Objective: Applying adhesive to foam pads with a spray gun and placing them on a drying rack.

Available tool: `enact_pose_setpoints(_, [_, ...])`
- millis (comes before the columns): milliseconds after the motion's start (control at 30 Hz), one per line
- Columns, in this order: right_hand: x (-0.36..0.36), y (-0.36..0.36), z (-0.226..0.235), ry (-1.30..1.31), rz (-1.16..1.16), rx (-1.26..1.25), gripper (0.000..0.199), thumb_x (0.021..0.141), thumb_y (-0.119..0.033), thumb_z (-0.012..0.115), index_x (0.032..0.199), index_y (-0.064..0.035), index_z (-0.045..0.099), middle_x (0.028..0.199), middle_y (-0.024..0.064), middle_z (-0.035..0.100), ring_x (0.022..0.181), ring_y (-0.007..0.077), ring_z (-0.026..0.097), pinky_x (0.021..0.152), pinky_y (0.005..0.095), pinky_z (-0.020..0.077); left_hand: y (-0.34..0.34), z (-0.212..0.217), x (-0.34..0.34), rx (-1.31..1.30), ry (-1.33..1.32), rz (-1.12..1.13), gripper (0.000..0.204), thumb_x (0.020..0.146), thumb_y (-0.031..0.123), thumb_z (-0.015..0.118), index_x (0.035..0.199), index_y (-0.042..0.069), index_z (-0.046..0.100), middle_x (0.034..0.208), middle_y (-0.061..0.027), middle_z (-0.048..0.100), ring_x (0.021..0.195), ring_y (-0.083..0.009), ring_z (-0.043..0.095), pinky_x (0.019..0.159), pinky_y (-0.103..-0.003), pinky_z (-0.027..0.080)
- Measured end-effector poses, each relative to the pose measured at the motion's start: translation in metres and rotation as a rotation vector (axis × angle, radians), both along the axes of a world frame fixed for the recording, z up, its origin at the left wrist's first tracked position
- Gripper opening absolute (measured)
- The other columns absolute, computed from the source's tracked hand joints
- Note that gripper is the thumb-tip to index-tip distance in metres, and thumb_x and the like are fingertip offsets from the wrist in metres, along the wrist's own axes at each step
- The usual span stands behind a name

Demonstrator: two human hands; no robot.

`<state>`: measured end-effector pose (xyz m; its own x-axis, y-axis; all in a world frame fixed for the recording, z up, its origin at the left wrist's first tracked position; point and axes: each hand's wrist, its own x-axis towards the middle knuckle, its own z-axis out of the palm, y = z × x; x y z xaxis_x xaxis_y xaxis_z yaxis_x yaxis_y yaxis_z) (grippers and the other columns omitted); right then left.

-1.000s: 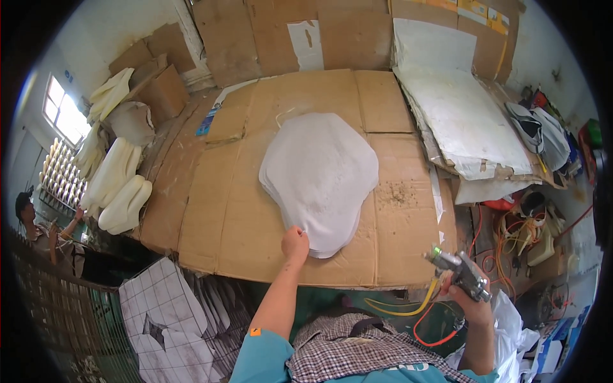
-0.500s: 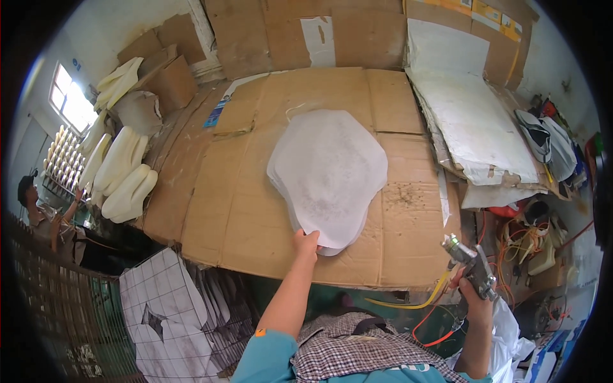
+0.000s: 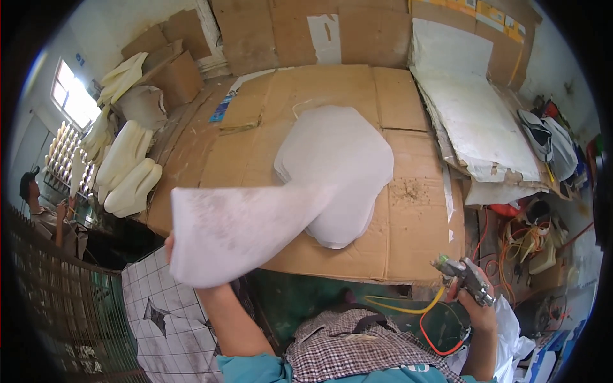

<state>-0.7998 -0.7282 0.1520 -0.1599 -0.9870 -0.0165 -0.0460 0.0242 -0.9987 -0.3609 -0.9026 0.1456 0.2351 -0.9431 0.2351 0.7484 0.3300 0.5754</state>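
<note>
My left hand (image 3: 169,247), mostly hidden behind a speckled white sheet (image 3: 230,226), grips it at its left end. The sheet is raised and slants across the front left of the table, its right end blurred and overlapping a stack of similar white cut sheets (image 3: 345,147). The stack's top face looks cleaner, and its narrow end points toward me. On the right, my right hand (image 3: 477,311) is wrapped around a metal spray gun (image 3: 469,281), held beyond the table's front edge. A yellow hose (image 3: 408,308) and an orange hose (image 3: 440,351) hang near the gun.
Cardboard (image 3: 242,166) covers the table. A wire rack (image 3: 175,319) bearing spotted white sheets stands at lower left. Cream foam forms (image 3: 131,185) are piled on the left. To the right is a white-covered shelf (image 3: 476,121) above tangled hoses. A person (image 3: 48,217) stands far left.
My left hand has lifted the speckled top sheet off the stack and swung it left toward the rack. The spray gun has shifted slightly down and left.
</note>
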Motion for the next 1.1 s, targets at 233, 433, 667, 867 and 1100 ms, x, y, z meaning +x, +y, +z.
enact_pose_setpoints(233, [0.001, -0.005, 0.000, 0.021, -0.373, 0.010, 0.040, 0.077, -0.011, 0.059, 0.112, 0.0038, 0.046, 0.073, 0.0068, 0.057, 0.062, 0.0144, 0.057, 0.061, 0.0271, 0.0480, 0.041, -0.001, 0.035, 0.025, -1.384, 1.028, 0.028, 0.085, 0.016, 0.048, 0.107, -0.001, 0.051, 0.106, -0.0121, 0.057, 0.092, -0.0222, 0.057, 0.080, -0.032, 0.047])
enact_pose_setpoints(433, [0.014, 0.023, 0.020, 0.044, -0.192, 0.042, 0.046, 0.074, -0.012, 0.062, 0.114, 0.0040, 0.046, 0.073, 0.0070, 0.056, 0.064, 0.0150, 0.057, 0.062, 0.0287, 0.0481, 0.061, 0.004, 0.074, -0.137, -1.725, 1.365, 0.030, 0.078, 0.018, 0.054, 0.101, -0.001, 0.057, 0.099, -0.0174, 0.060, 0.089, -0.0283, 0.057, 0.078, -0.036, 0.048])
enact_pose_setpoints(667, [0.015, 0.023, 0.005, -0.034, -0.361, 0.045, 0.045, 0.075, -0.013, 0.064, 0.112, 0.0038, 0.045, 0.074, 0.0079, 0.057, 0.067, 0.0164, 0.057, 0.063, 0.0291, 0.0483, 0.061, 0.011, 0.074, -0.148, -1.699, 1.351, 0.031, 0.079, 0.019, 0.054, 0.102, -0.001, 0.056, 0.099, -0.0167, 0.059, 0.088, -0.0274, 0.057, 0.077, -0.036, 0.048])
enact_pose_setpoints(867, [0.017, 0.042, 0.012, -0.001, -0.403, 0.033, 0.049, 0.074, -0.012, 0.065, 0.115, 0.0025, 0.043, 0.076, 0.0077, 0.057, 0.067, 0.0160, 0.057, 0.063, 0.0280, 0.0484, 0.061, 0.011, 0.079, -0.142, -1.679, 1.329, 0.032, 0.079, 0.019, 0.054, 0.103, -0.001, 0.055, 0.099, -0.0160, 0.058, 0.087, -0.0265, 0.057, 0.076, -0.035, 0.048])
enact_pose_setpoints(1100, [0.019, 0.047, 0.023, -0.016, -0.121, 0.083, 0.051, 0.070, -0.010, 0.066, 0.114, 0.0050, 0.045, 0.076, 0.0081, 0.058, 0.067, 0.0167, 0.059, 0.064, 0.0293, 0.0491, 0.063, 0.023, 0.077, -0.115, -1.669, 1.338, 0.033, 0.079, 0.020, 0.054, 0.105, -0.001, 0.053, 0.099, -0.0153, 0.057, 0.086, -0.0254, 0.057, 0.075, -0.034, 0.048])
